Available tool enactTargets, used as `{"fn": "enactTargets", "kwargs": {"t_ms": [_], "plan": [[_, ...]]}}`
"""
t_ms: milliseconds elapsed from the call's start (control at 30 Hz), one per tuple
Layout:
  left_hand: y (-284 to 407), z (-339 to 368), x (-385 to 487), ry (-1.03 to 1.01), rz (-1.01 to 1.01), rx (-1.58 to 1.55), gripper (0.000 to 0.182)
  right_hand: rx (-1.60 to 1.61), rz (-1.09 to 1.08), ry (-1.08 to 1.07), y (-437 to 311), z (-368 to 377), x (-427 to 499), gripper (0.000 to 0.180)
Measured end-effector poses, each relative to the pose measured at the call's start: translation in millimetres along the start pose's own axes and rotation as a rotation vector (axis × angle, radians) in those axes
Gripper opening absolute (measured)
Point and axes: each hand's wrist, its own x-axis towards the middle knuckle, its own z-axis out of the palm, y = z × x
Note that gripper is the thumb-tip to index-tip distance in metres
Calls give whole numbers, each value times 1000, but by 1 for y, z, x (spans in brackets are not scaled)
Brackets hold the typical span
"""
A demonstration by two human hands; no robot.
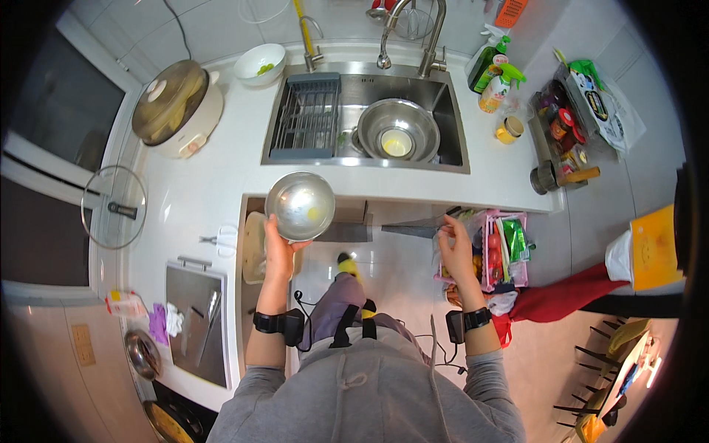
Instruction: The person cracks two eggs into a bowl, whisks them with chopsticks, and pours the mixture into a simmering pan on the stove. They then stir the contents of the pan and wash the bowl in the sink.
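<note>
My left hand grips a stainless steel bowl by its near side, just in front of the counter edge. A small yellowish spot shows in the bowl; I cannot tell whether it is food or a reflection. My right hand hangs in the air at the right with loosely bent fingers and no object visible in it. Ahead, a stainless steel sink holds a large metal basin with a small bowl of pale yellow contents inside. A grey drain rack spans the sink's left part.
A white bowl with green pieces and a lidded electric pot stand left of the sink. Scissors and a cutting board lie on the left counter. Spray bottles stand right; a pink basket is below my right side.
</note>
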Motion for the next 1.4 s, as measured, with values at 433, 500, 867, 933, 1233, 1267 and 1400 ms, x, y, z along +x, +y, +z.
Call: {"fn": "enactTargets", "kwargs": {"t_ms": [433, 500, 867, 933, 1233, 1267, 1400], "plan": [[13, 193, 229, -181, -136, 273, 51, -233, 42, 232, 48, -105, 294, 30], [18, 239, 231, -267, -117, 258, 53, -301, 33, 316, 61, -129, 342, 28], [38, 468, 290, -573, 17, 198, 57, -369, -99, 392, 135, -209, 617, 33], [41, 511, 301, -502, 25, 141, 54, -333, -7, 323, 144, -193, 635, 35], [30, 611, 331, -491, 22, 130, 59, -59, 1, 263, 174, -181, 634, 36], [31, 615, 329, -492, 18, 122, 60, -90, -4, 266, 175, -184, 632, 36], [30, 620, 328, -479, 42, 121, 65, -239, 42, 268, 157, -182, 626, 35]]}}
